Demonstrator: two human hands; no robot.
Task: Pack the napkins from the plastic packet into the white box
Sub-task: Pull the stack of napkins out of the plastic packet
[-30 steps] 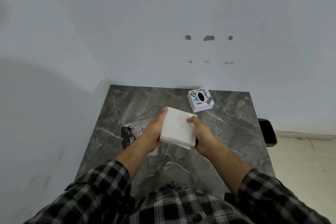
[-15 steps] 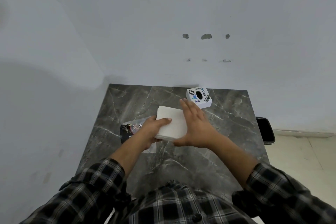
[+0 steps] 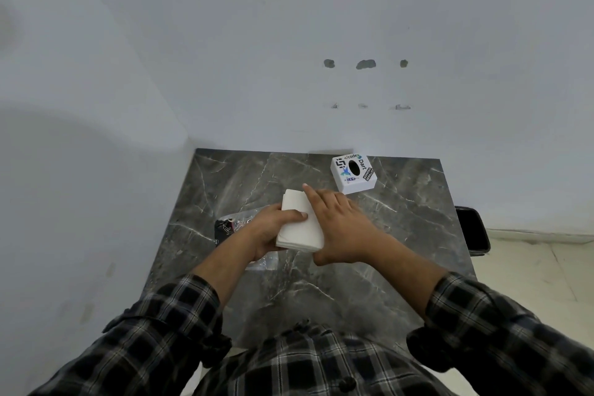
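A stack of white napkins (image 3: 297, 228) is held above the middle of the grey marble table (image 3: 401, 235). My left hand (image 3: 270, 230) grips the stack from its left side, thumb across the top. My right hand (image 3: 340, 225) lies flat over the stack's right part, fingers stretched forward. The plastic packet (image 3: 229, 227), dark with printed graphics, lies on the table under my left hand and is mostly hidden. The white box (image 3: 353, 173), covered in stickers with a dark oval opening on top, stands at the table's far edge, apart from both hands.
The table stands in a corner, with white walls behind it and to its left. A black object (image 3: 472, 231) sits just beyond the table's right edge, over a pale floor (image 3: 530, 267).
My right hand let go of the stack's edge and came to lie flat on top of it. The stack has turned, its long side now running away from me.
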